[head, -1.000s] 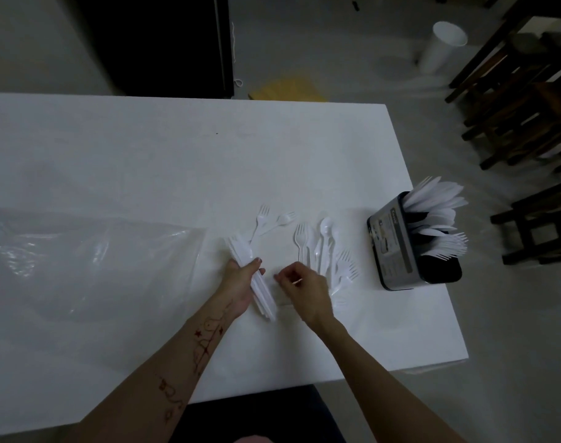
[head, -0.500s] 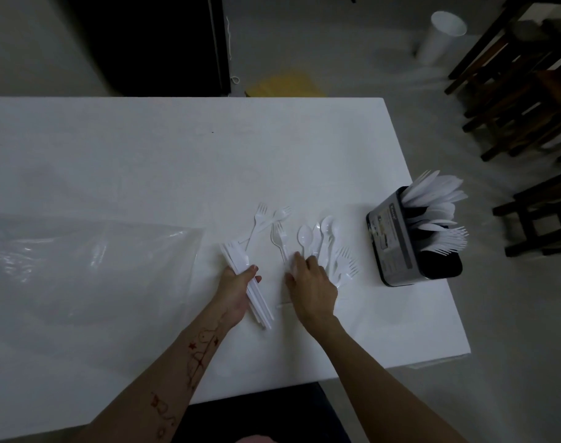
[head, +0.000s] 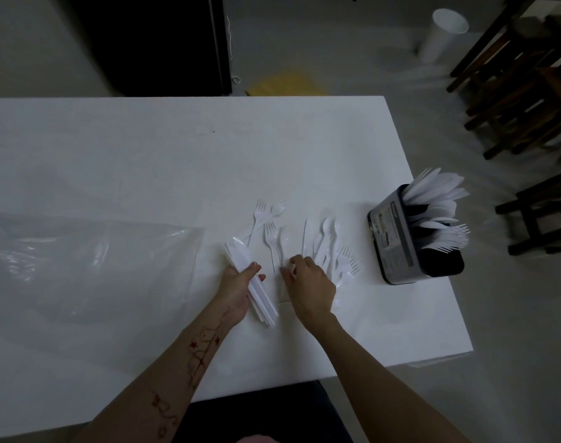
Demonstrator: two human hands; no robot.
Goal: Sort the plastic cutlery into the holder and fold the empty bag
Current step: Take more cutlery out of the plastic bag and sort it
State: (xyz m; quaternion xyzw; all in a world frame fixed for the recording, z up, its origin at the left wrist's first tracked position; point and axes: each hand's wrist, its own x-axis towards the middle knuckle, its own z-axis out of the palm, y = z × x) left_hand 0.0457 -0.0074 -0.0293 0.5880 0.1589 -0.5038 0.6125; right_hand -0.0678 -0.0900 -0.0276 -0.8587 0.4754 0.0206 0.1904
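My left hand (head: pixel 237 289) grips a bundle of white plastic knives (head: pixel 255 282) that slants across the white table (head: pixel 145 161). Just to its right, my right hand (head: pixel 311 282) pinches the handle end of a white piece among the loose cutlery; which piece it is I cannot tell. Loose white forks (head: pixel 269 228) and spoons (head: pixel 327 238) lie spread beyond both hands. The dark cutlery holder (head: pixel 397 247) stands near the table's right edge, packed with knives, spoons and forks. A clear plastic bag (head: pixel 90 263) lies flat on the left.
The table's right edge (head: pixel 432 251) runs close beside the holder. On the floor beyond are a white bin (head: pixel 442 33), a yellow object (head: pixel 285 84) and dark wooden chairs (head: pixel 528 91) at the right. A dark doorway (head: pixel 151 43) lies behind the table.
My right hand has shifted among the loose pieces, from flat on the cutlery to pinching a handle end. The loose forks and spoons have been nudged. My left hand keeps its bundle.
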